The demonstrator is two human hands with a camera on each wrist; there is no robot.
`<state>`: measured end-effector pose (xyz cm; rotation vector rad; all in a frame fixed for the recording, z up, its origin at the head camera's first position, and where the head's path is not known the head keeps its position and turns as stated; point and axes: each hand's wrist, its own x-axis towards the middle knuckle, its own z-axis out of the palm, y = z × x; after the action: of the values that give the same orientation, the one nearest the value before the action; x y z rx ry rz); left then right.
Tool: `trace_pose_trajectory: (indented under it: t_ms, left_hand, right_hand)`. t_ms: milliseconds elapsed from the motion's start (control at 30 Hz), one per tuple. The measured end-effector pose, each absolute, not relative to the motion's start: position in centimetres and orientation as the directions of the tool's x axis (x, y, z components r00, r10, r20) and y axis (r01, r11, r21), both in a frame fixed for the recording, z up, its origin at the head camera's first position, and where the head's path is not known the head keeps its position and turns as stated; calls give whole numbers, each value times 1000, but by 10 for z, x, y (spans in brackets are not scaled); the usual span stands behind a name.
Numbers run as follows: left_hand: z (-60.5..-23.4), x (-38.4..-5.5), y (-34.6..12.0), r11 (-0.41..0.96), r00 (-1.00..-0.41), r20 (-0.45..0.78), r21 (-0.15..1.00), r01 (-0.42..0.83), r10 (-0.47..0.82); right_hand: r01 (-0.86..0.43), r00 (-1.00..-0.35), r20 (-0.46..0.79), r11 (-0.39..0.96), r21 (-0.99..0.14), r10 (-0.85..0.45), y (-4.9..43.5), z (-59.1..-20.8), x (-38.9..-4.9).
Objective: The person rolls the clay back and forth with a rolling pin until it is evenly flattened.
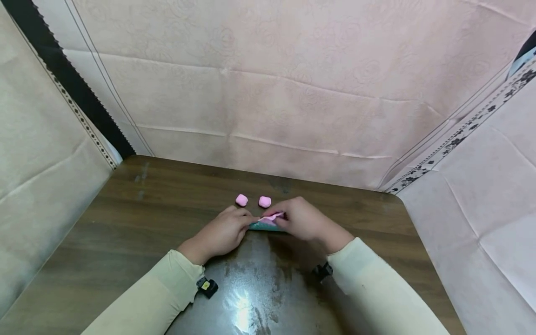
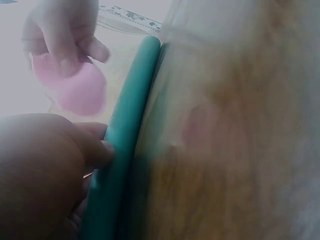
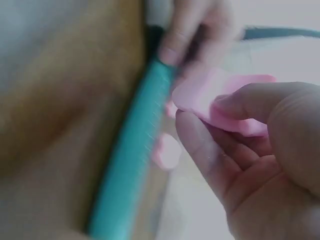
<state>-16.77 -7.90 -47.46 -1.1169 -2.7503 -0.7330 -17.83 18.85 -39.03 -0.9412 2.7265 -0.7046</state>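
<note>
A teal rod with fine marks along one side lies crosswise on the brown table, between the two hands. My left hand grips its left end, thumb and fingers around it in the left wrist view. Above the rod, my right hand pinches a thin, flat piece of pink clay between thumb and fingers. This piece is bent and lifted in both wrist views. Just behind the rod sit two rounded pink clay lumps, a left lump and a right lump.
The wooden table has a wet, shiny patch in front of the hands. Pale patterned cloth hangs behind the table and along both sides. Small dark wrist cameras sit at both cuffs.
</note>
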Motion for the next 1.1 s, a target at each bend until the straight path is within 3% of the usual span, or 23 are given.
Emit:
trace_pose_trajectory:
  t_ms: [133, 367, 733, 1100]
  left_hand:
    - [-476, -168, -79, 620, -733, 239, 406, 671, 637]
    - [-476, -168, -79, 629, -739, 223, 406, 663, 636]
    - [-477, -168, -81, 634, -744, 230, 405, 659, 627]
    - [-478, -169, -77, 636, -749, 214, 415, 650, 627]
  right_hand:
    - [-443, -857, -21, 757, -480, -515, 223, -377, -187]
    - [-348, -931, -8, 895, -279, -364, 293, -391, -202]
    - [-355, -935, 77, 915, -190, -347, 314, -427, -203]
    - [-364, -924, -52, 913, -186, -379, 316, -434, -180]
